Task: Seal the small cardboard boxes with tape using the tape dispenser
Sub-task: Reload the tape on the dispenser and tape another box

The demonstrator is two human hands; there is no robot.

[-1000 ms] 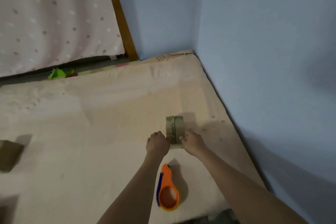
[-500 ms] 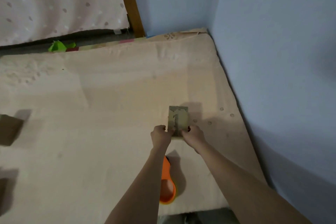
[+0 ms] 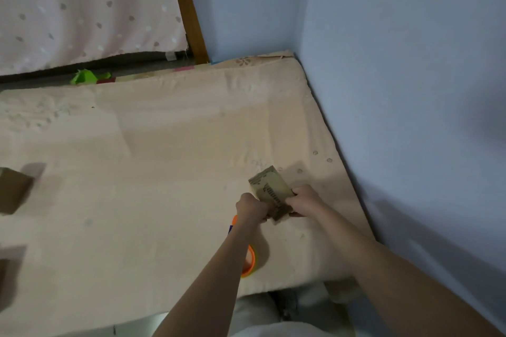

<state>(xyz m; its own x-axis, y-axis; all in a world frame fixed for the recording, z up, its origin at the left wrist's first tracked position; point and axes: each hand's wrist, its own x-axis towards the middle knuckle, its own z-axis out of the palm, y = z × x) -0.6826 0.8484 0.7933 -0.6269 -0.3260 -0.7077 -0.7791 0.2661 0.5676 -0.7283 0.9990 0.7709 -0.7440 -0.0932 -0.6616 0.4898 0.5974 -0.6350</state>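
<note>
small cardboard box (image 3: 269, 190) gripped by left hand (image 3: 250, 206) and right hand (image 3: 304, 200).

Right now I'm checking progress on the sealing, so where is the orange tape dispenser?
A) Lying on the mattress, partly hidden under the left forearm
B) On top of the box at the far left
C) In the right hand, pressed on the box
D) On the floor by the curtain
A: the tape dispenser lies on the mattress under the left forearm, while both hands hold the small cardboard box.

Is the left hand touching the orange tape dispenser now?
Cannot tell. In the head view the left hand grips the small cardboard box; its forearm hides most of the orange tape dispenser.
</note>
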